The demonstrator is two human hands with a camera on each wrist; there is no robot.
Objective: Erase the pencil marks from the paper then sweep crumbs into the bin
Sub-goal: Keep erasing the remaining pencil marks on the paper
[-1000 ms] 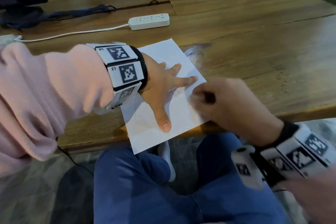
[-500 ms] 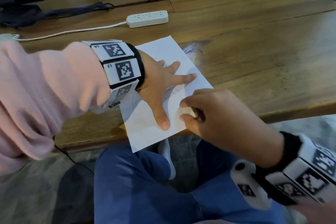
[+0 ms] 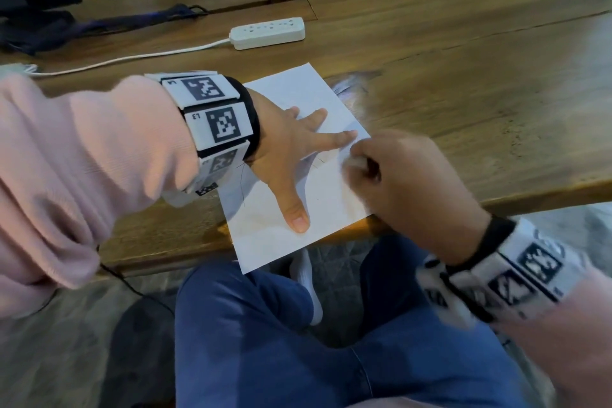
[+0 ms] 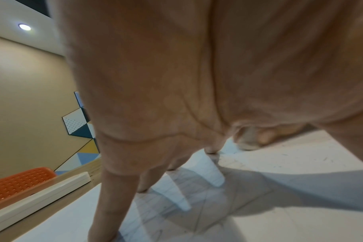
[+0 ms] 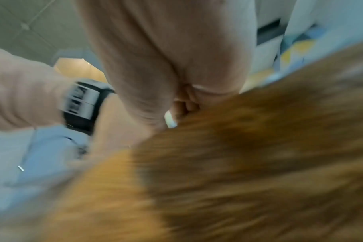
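A white sheet of paper [image 3: 265, 235] with faint pencil lines lies at the near edge of the wooden table [image 3: 463, 103], one corner hanging over. My left hand [image 3: 291, 156] lies flat on it with fingers spread, pressing it down; the left wrist view shows the paper [image 4: 280, 188] under those fingers [image 4: 114, 188]. My right hand [image 3: 397, 182] is curled round a small white eraser [image 3: 356, 161] and holds it against the sheet's right side, just beside my left index fingertip. In the blurred right wrist view the eraser [image 5: 170, 120] peeks out from the curled fingers.
A white power strip [image 3: 268, 32] with its cable lies farther back on the table, also seen in the left wrist view [image 4: 37, 196]. Dark fabric [image 3: 82, 26] lies at the back left. My knees in blue jeans [image 3: 265, 341] are below the table edge. No bin is in view.
My right hand with the eraser slid toward me and left half a second ago, and has now moved back up the sheet's right side. The left hand stays flat on the paper.
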